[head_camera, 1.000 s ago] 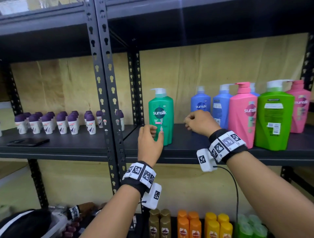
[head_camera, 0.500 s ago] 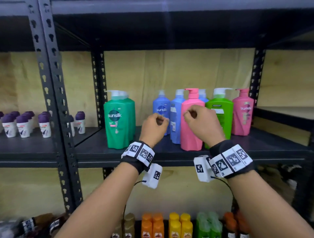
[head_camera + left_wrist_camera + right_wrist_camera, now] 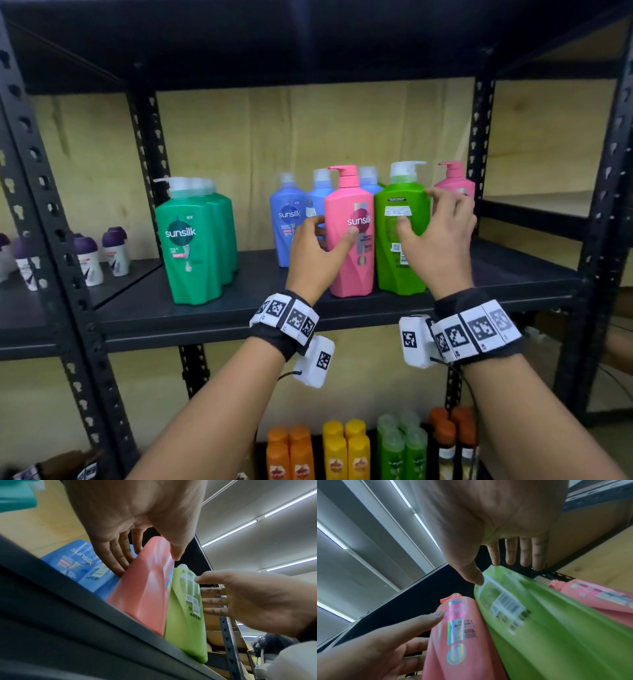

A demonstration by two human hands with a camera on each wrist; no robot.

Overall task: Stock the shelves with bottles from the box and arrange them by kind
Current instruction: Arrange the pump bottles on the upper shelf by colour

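Note:
On the black shelf [image 3: 239, 308] a pink Sunsilk pump bottle [image 3: 349, 267] and a light green pump bottle [image 3: 400, 267] stand upright side by side, the green one with its back label facing me. My left hand [image 3: 335, 228] grips the pink bottle [image 3: 145, 588], thumb on its front and fingers down its left side against the blue bottles [image 3: 287, 219]. My right hand [image 3: 423, 210] holds the green bottle [image 3: 556, 628], thumb on the label and fingers round its upper right shoulder. Behind it stands a second pink bottle [image 3: 455, 185].
Dark green Sunsilk bottles [image 3: 191, 246] stand in a row at the shelf's left. Small purple-capped roll-ons [image 3: 89, 260] fill the neighbouring bay beyond a perforated post [image 3: 68, 274]. Orange, yellow and green small bottles [image 3: 342, 452] line the shelf below. Bare shelf lies right of the bottles.
Both hands moved right from the dark green bottle as loose fists, then spread their fingers: the left took hold of the pink bottle, the right the light green one.

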